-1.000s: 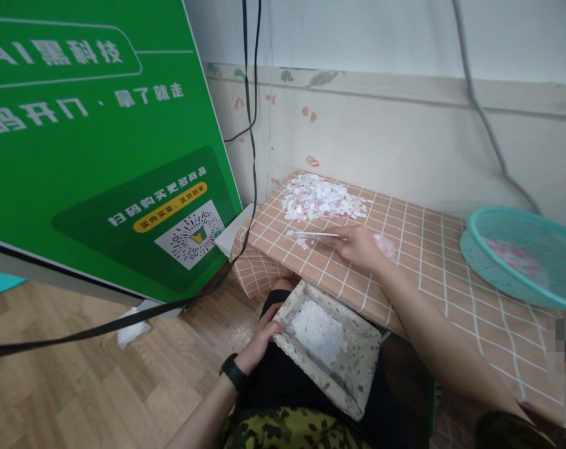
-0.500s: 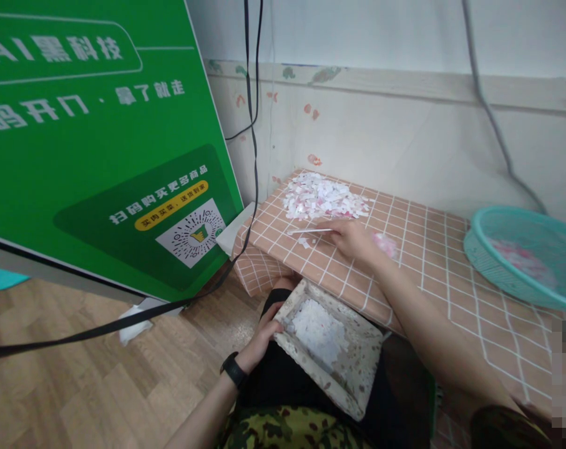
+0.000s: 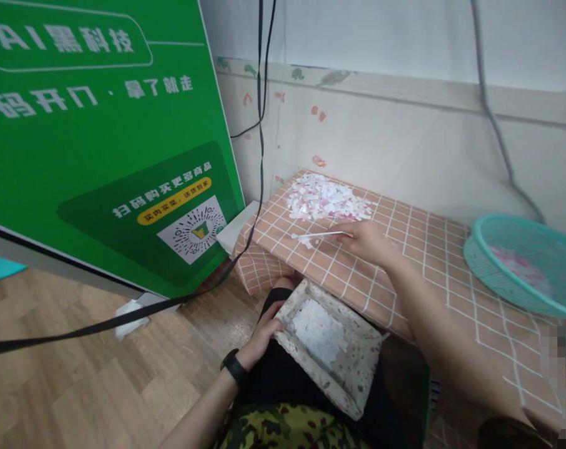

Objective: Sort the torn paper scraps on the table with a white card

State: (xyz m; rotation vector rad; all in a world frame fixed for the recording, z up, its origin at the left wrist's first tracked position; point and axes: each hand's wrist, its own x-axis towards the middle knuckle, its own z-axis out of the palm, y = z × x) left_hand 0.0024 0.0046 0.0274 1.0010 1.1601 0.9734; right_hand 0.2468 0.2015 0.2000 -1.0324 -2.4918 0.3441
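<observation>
Stick: a thin white stick (image 3: pixel 327 234) above the near left part of the table (image 3: pixel 418 240); whether its tip touches the cloth cannot be told.
Tray: mottled, rectangular tray (image 3: pixel 364 371) on the lap, just below the table's near edge; it contains white scraps (image 3: pixel 317 330), gathered toward its left end, the right end largely bare.
Basket: turquoise mesh basket (image 3: pixel 479 269) at the table's right, holding pink and white scraps (image 3: pixel 521 268).
Direction: the stick's long axis runs nearly level from right to left, tip leftward; the tray's runs from far left to near right.
Right hand: right hand (image 3: pixel 370 243) closed, the stick pinched between thumb and fingers.
Left hand: left hand (image 3: pixel 266 327) partly curled around the tray's left end, gripping it.
Loose scraps: a few scraps (image 3: pixel 307 243) beside the stick's tip.
Pile: white and pink pile (image 3: pixel 327 197) beyond the stick, near the wall (image 3: pixel 390 146).
Panel: green printed panel (image 3: pixel 100 149) at far left.
</observation>
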